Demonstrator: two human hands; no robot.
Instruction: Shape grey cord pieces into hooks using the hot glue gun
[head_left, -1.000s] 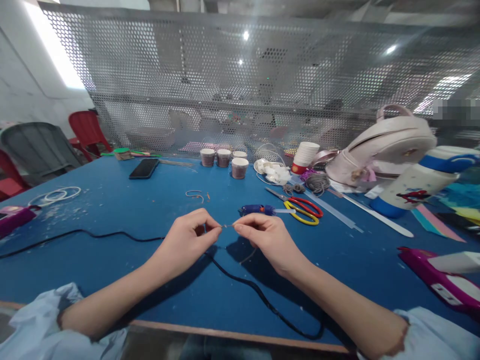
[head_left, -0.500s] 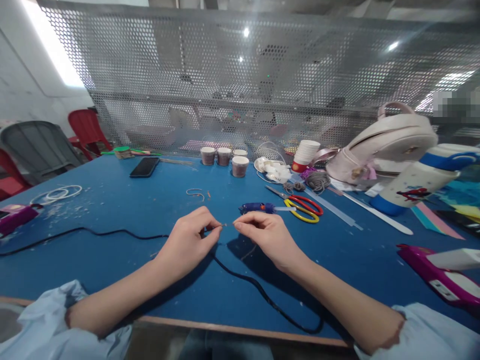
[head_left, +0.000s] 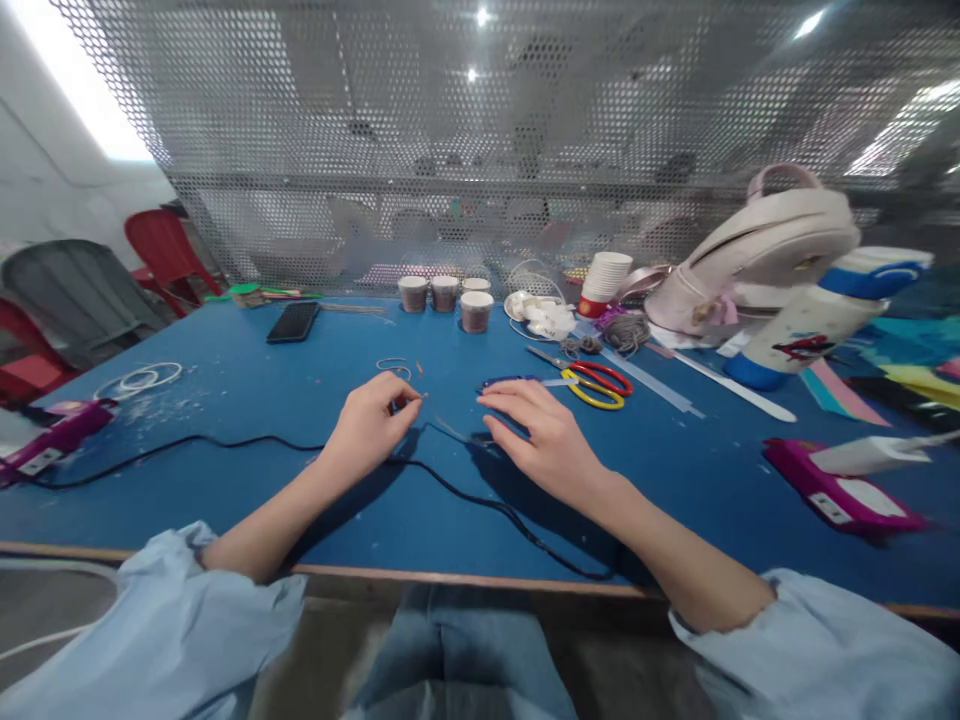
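Note:
My left hand [head_left: 371, 420] is closed in a pinch over the blue table. From its fingertips a thin greyish strand [head_left: 446, 428] trails down to the right; whether it is wire or thread I cannot tell. My right hand [head_left: 540, 430] hovers to the right with its fingers apart and nothing visible in them. Just behind it lies a blue glue gun [head_left: 510, 382], partly covered by the fingers, with a clear glue stick [head_left: 561, 382] poking out. A black cable [head_left: 450, 482] runs across the table below both hands. Red-and-yellow-handled scissors [head_left: 592, 385] rest beyond my right hand.
Several filled paper cups [head_left: 477, 312] and a phone [head_left: 293, 322] are at the back. On the right are a bag [head_left: 757, 260], a bottle [head_left: 810, 325] and a magenta power strip [head_left: 840, 490]. Another magenta strip [head_left: 64, 435] lies left. A perforated metal screen [head_left: 450, 150] stands behind.
My right hand has opened from a pinch and its fingers have spread. My left hand keeps its pinch, and the strand now hangs from it. The camera view has tilted downward.

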